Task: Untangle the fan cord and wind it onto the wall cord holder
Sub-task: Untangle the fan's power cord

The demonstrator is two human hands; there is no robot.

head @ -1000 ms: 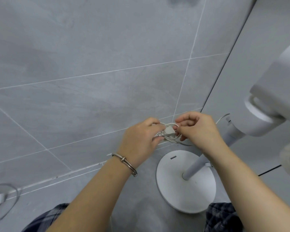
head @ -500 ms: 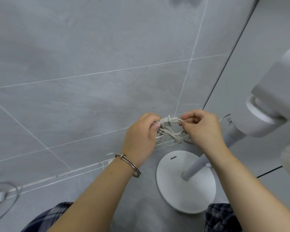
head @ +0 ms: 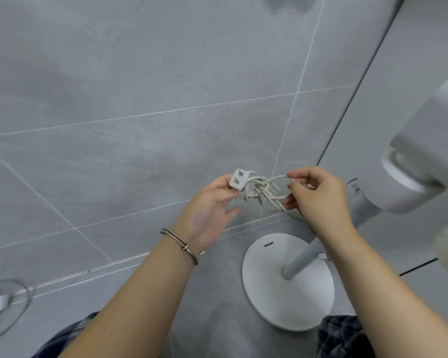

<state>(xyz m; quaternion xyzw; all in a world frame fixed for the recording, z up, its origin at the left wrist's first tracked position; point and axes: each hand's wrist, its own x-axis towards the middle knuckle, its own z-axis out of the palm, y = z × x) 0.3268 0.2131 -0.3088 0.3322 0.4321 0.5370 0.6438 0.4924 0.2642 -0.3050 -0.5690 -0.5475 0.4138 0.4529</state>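
Note:
A white fan cord hangs in a tangled knot of loops between my two hands, in front of the grey tiled wall. My left hand holds the white two-pin plug at the knot's left end, pins facing up, thumb spread away below. My right hand pinches a loop of the cord at the knot's right side. The white standing fan has its round base on the floor below and its pole rising to the right. A dark fitting at the wall's top edge is cut off by the frame.
The fan's head and motor housing fill the right side close to my right arm. Another plug with a grey cable lies on the floor at the far left. My plaid-clad knees sit at the bottom edge.
My hands have drawn apart and risen slightly. The plug, earlier tucked between both hands, is now pulled out to the left in my left hand, and the knot is stretched wider.

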